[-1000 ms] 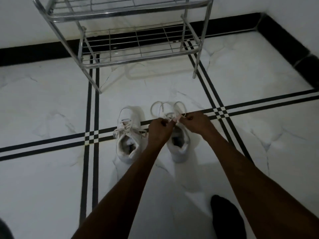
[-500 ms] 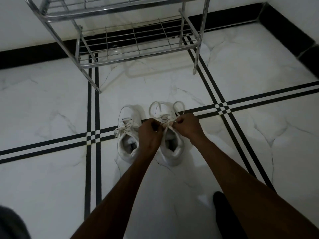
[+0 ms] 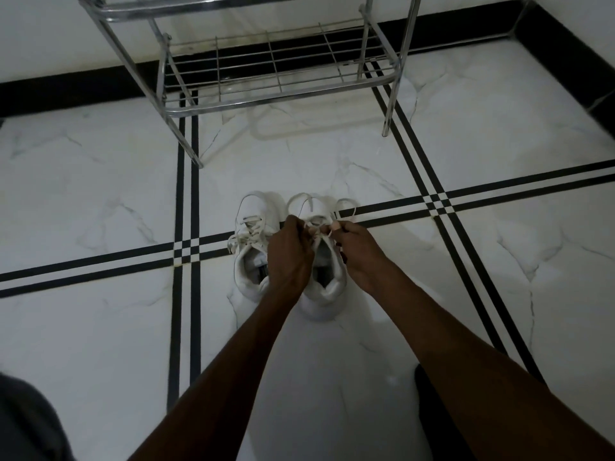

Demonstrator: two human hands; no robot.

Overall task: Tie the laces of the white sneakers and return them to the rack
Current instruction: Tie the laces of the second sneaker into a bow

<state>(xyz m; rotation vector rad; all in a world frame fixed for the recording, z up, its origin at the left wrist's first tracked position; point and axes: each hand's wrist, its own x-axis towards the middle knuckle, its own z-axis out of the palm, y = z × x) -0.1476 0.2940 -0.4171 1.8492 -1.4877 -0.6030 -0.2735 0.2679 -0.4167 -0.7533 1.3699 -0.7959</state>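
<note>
Head-camera view, frame centre: left hand and right hand, both closed, pinched the right sneaker's lace loops apart, apparently tightening its bow.

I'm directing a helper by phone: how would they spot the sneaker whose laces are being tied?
Start at the chrome wire shoe rack by the wall, then come down the white marble floor to two white sneakers. It is the right-hand white sneaker, with the left hand and right hand pinching its loose lace loops; the left-hand white sneaker is untouched.
</note>
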